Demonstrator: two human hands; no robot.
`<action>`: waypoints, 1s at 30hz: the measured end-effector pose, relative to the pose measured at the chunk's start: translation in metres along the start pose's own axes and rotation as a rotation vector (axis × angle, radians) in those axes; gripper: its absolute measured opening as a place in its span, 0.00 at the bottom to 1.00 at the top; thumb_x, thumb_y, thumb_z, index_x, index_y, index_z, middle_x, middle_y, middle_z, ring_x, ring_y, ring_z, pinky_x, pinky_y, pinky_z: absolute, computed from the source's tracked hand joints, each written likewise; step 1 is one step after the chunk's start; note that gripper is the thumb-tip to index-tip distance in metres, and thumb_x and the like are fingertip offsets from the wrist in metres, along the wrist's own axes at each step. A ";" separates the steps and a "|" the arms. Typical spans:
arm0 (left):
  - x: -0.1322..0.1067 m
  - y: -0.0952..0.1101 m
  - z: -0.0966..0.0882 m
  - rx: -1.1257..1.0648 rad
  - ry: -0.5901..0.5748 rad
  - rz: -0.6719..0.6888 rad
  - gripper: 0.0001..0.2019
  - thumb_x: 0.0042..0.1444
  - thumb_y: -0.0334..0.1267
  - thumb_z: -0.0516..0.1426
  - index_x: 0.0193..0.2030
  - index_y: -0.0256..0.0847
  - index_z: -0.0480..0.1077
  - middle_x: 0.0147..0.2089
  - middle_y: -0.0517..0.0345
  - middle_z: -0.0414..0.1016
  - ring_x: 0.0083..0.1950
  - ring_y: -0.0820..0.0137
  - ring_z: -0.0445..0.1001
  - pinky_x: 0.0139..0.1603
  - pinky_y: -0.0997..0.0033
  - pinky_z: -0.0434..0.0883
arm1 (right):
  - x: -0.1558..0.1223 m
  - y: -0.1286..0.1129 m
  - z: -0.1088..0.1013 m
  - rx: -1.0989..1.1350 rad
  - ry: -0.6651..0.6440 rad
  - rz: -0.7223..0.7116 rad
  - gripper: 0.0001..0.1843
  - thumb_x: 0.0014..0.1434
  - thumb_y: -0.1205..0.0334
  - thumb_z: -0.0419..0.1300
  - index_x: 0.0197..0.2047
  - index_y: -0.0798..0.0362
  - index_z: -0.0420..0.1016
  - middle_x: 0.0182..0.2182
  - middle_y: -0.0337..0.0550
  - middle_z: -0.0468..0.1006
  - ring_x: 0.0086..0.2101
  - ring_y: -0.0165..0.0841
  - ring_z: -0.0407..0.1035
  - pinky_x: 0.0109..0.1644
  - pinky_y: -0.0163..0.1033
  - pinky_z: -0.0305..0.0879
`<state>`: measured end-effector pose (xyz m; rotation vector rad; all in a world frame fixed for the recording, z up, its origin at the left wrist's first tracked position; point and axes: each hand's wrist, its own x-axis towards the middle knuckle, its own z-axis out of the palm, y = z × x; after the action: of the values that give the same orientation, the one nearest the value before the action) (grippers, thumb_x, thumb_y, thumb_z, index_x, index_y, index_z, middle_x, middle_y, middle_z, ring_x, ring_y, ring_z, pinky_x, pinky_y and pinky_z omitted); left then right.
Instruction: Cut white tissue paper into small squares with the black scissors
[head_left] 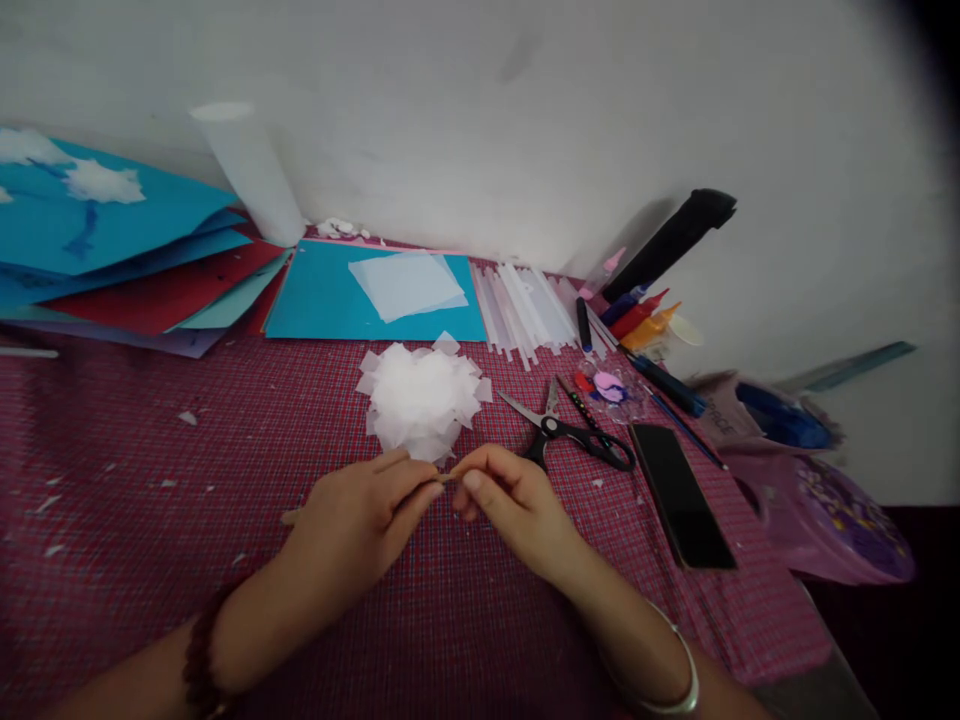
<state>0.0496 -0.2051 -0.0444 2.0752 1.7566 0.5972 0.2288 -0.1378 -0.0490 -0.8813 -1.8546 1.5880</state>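
My left hand [360,505] is closed round a thin tan stick [291,517]. One end pokes out behind the hand, and the tip shows between my two hands. At that tip the thumb and index finger of my right hand [517,505] are pinched together; its other fingers are curled. Just beyond my fingers lies a loose pile of white paper squares [420,395], thin and translucent. Black-handled scissors [551,427] lie partly spread to the right of the pile, near my right hand.
A blue sheet [322,290] with white paper [409,285] lies behind the pile. White sticks [525,305], paint tubes [645,325] and a phone [682,495] are on the right. Coloured sheets [187,285] and a white roll [251,175] stand left, against the wall.
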 end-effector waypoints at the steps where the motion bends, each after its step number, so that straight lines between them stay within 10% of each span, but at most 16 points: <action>1: -0.001 0.000 0.001 0.082 0.025 0.029 0.11 0.64 0.38 0.49 0.39 0.42 0.72 0.32 0.58 0.73 0.31 0.68 0.72 0.31 0.70 0.65 | 0.000 0.001 0.001 -0.063 0.019 -0.021 0.07 0.61 0.63 0.53 0.33 0.53 0.71 0.24 0.35 0.71 0.25 0.28 0.66 0.29 0.33 0.63; 8: -0.009 0.009 -0.004 0.463 0.081 0.253 0.08 0.60 0.31 0.52 0.34 0.42 0.71 0.28 0.58 0.70 0.28 0.63 0.70 0.30 0.63 0.65 | -0.003 0.004 0.008 -0.401 0.122 -0.144 0.08 0.49 0.74 0.54 0.25 0.52 0.66 0.20 0.30 0.65 0.22 0.25 0.60 0.26 0.31 0.54; 20: -0.008 0.015 -0.006 0.576 0.126 0.289 0.11 0.57 0.26 0.50 0.32 0.42 0.71 0.29 0.55 0.72 0.28 0.64 0.69 0.28 0.64 0.64 | 0.001 0.000 0.018 -0.182 0.255 0.014 0.06 0.50 0.67 0.52 0.24 0.51 0.63 0.16 0.30 0.64 0.17 0.26 0.58 0.21 0.31 0.53; 30: 0.003 0.007 -0.023 -0.421 -0.130 -0.202 0.17 0.62 0.45 0.46 0.24 0.41 0.61 0.22 0.65 0.60 0.25 0.73 0.62 0.25 0.74 0.60 | 0.004 0.001 -0.021 -0.286 0.328 -0.044 0.09 0.61 0.66 0.47 0.29 0.50 0.61 0.18 0.31 0.64 0.19 0.28 0.60 0.23 0.32 0.56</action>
<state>0.0443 -0.2032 -0.0209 1.5943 1.5804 0.6859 0.2425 -0.1213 -0.0465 -1.1394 -1.8693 1.0878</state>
